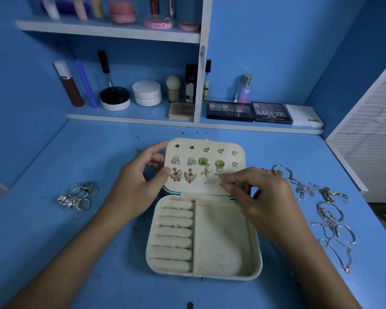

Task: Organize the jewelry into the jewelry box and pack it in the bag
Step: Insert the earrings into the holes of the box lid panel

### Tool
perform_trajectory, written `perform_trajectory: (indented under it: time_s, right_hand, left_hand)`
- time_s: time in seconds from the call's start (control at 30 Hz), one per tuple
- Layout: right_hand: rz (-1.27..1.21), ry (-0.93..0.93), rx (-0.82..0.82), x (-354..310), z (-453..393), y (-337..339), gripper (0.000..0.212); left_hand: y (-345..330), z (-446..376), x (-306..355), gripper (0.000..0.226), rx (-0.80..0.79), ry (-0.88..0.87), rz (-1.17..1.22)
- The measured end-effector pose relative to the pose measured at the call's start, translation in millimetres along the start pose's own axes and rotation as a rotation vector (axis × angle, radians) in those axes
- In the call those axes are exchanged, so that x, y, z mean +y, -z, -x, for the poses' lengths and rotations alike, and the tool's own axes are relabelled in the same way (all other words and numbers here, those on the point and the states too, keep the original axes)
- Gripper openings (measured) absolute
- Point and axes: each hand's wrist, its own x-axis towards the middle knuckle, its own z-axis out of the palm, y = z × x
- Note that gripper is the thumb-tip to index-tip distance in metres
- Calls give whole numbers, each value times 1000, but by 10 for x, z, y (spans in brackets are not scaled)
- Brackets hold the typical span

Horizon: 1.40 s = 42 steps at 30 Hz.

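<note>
A cream jewelry box (223, 241) lies open on the blue desk, its lid (210, 188) raised toward the shelves. Several earrings (189, 175) are pinned in rows on the lid: studs, hearts, triangles, green stones, butterflies, starfish. My left hand (143, 177) grips the lid's left edge, thumb on the front, fingers behind. My right hand (259, 195) pinches with its fingertips at the lid's lower right, beside a starfish earring (220, 172); whether it holds something is hidden. A heap of silver rings (78, 196) lies left of the box. Necklaces and bracelets (328, 210) lie tangled on the right.
Along the back runs a low shelf with eyeshadow palettes (250, 111), compacts (147, 93), a perfume bottle (243, 89) and makeup tubes. More cosmetics stand on an upper shelf (112, 30). A white slatted panel (370, 134) borders the desk at right. No bag is in view.
</note>
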Motion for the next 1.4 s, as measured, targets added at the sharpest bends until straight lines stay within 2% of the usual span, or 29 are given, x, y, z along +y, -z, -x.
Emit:
perform_trajectory:
  time_s: [0.4, 0.73, 0.97, 1.17, 1.4]
  right_hand:
    - [-5, -22, 29, 18, -3, -28, 14]
    - [64, 65, 19, 13, -13, -48, 18]
    - [113, 91, 115, -90, 28, -8, 20]
    - [70, -17, 168, -229, 223, -143, 20]
    - [151, -64, 198, -309, 244, -250, 19]
  left_hand:
    - [0, 6, 44, 49, 7, -16, -18]
    - [5, -1, 20, 49, 0, -2, -16]
    - [6, -14, -10, 49, -10, 3, -11]
    - [18, -15, -20, 50, -21, 17, 7]
    - [26, 2, -29, 49, -13, -3, 10]
